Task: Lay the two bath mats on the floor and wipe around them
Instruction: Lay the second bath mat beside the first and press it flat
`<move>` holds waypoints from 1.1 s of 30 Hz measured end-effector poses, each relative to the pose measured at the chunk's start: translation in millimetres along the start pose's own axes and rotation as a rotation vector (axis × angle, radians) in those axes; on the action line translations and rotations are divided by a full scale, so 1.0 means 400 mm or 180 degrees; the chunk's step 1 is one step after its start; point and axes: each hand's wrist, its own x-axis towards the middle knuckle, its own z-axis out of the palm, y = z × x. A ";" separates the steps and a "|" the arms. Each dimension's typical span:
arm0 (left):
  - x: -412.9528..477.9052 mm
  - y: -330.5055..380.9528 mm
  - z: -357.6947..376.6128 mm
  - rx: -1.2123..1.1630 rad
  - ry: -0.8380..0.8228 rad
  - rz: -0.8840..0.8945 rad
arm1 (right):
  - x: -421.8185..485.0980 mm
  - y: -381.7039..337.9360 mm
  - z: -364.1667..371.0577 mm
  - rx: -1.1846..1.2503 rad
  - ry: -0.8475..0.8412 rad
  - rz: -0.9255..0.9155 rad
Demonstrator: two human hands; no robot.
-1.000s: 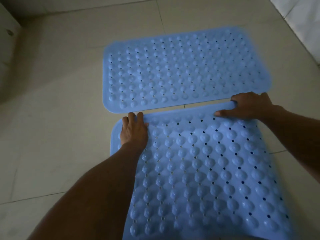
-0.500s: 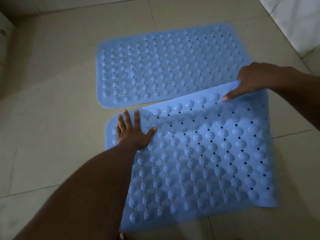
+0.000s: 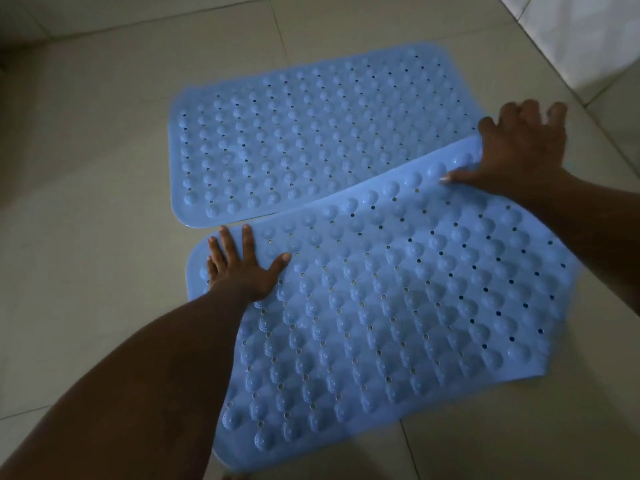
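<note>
Home bathroom, pale tiled floor [image 3: 104,168] w/ grout lines, blue studded bath mats [image 3: 311,133], tiled wall [image 3: 588,29]

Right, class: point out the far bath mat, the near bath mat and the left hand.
far bath mat [image 3: 311,133], head view, its bumpy middle
near bath mat [image 3: 398,306], head view, its centre
left hand [image 3: 242,268], head view, its back

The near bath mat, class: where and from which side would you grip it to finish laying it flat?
Probably the raised far-right corner of the near bath mat, from the right, where the right hand pinches it. That edge curls over the far mat, giving room underneath; the left hand pins the flat left corner.
</note>
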 end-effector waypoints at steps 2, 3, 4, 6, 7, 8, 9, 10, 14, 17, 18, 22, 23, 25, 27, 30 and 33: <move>0.004 -0.001 0.000 0.0024 0.0012 -0.0019 | -0.018 0.037 0.035 0.0139 -0.0309 0.0196; 0.005 0.001 0.001 0.0018 0.0019 -0.0022 | -0.032 0.044 0.054 0.0306 -0.0588 0.0378; 0.006 0.003 0.004 0.0014 0.0028 -0.0024 | -0.049 0.042 0.076 0.0508 -0.0934 0.0622; 0.006 0.002 0.009 0.0035 0.0028 -0.0018 | -0.096 0.012 0.129 0.0948 -0.1723 0.1168; 0.007 0.001 0.010 0.0049 0.0020 -0.0018 | -0.127 -0.012 0.155 0.1132 -0.2028 0.1345; 0.010 -0.001 0.013 0.0062 0.0023 -0.0013 | -0.159 -0.035 0.183 0.1244 -0.2206 0.1446; 0.010 -0.001 0.014 0.0073 0.0058 -0.0001 | -0.189 -0.055 0.205 0.1296 -0.2288 0.1505; 0.009 0.000 0.019 0.0073 0.0140 0.0018 | -0.213 -0.069 0.220 0.1338 -0.2312 0.1539; -0.025 0.010 0.060 -0.0011 0.0613 0.0166 | -0.266 -0.089 0.216 0.1467 -0.2229 0.1676; -0.033 0.001 0.079 0.0008 0.0654 0.0312 | -0.321 -0.097 0.206 0.1343 -0.1947 0.1980; -0.026 -0.006 0.077 0.0034 0.0642 0.0364 | -0.341 -0.102 0.207 0.1276 -0.1914 0.2083; 0.005 -0.031 0.056 0.0032 0.0535 0.0482 | -0.390 -0.126 0.215 0.1370 -0.1926 0.2212; 0.005 -0.033 0.052 0.0004 0.0541 0.0472 | -0.395 -0.130 0.214 0.1432 -0.1951 0.2166; -0.019 -0.031 0.062 0.0005 0.0721 0.0494 | -0.408 -0.135 0.213 0.1529 -0.1973 0.2033; -0.079 -0.005 0.106 0.0112 0.0839 0.0757 | -0.423 -0.131 0.216 0.1603 -0.1804 0.1987; -0.176 0.039 0.181 0.0294 0.0659 0.0922 | -0.448 -0.108 0.211 0.1474 -0.1145 0.2214; -0.182 0.054 0.177 0.0310 0.0411 0.0671 | -0.442 -0.056 0.212 0.1520 -0.1186 0.3218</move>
